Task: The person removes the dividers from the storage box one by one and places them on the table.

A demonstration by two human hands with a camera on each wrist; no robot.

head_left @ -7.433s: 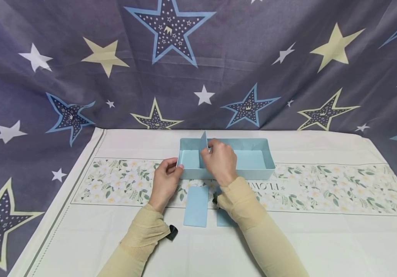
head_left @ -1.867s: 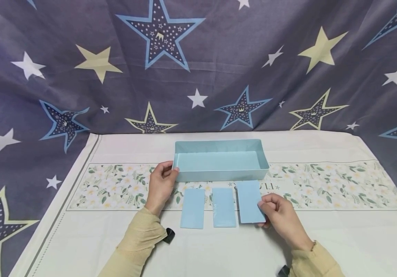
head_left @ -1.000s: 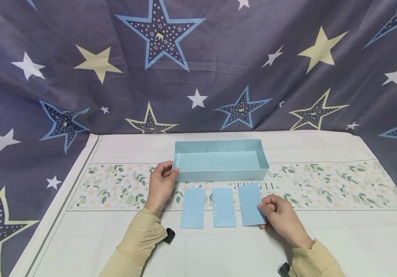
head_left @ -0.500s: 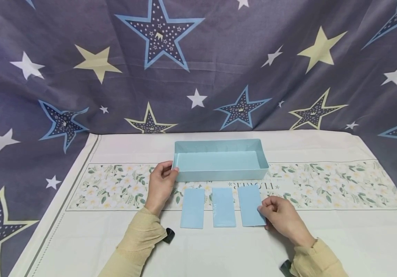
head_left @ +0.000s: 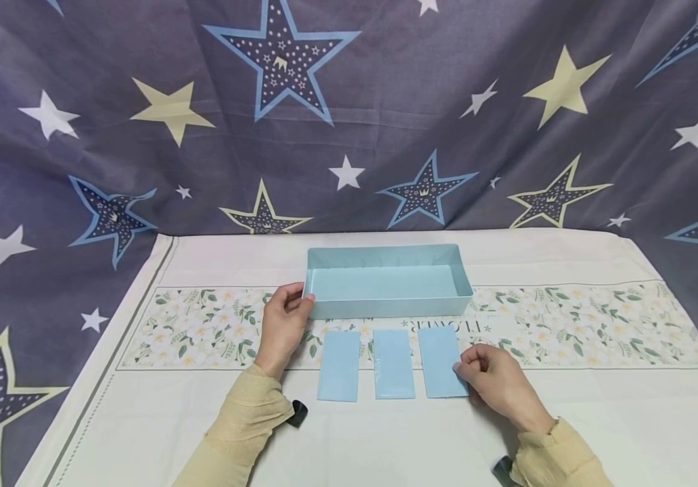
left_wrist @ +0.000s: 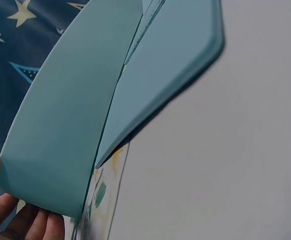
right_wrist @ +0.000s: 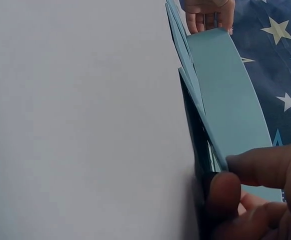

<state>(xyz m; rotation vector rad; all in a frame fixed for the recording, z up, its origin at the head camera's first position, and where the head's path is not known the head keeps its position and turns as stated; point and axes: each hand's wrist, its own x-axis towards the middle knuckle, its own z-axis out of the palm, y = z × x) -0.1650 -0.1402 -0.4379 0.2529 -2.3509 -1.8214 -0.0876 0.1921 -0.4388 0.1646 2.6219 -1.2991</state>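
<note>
A long light-blue plastic drawer organizer box [head_left: 388, 309], open on top, stands on the table in the head view; no upright panel divides its inside. My left hand [head_left: 283, 326] grips its near left corner, thumb on the rim and fingers along the end wall. In front of the box lie a left divider panel [head_left: 339, 366] and a middle divider panel [head_left: 394, 365]. My right hand [head_left: 501, 384] pinches the lower right edge of the right divider panel [head_left: 442, 362]. The right wrist view shows that panel [right_wrist: 198, 102] raised at the fingers, between thumb and fingertips.
The table has a white cloth [head_left: 617, 433] with a flower-printed band [head_left: 592, 325]. A dark star-patterned curtain [head_left: 404, 81] hangs behind the table. A black wrist strap [head_left: 297, 414] sticks out at the left cuff.
Earlier my right hand held a divider panel upright inside the box; that panel is now out, right of the other two. Lately it has tilted down nearly flat. The left hand keeps its grip.
</note>
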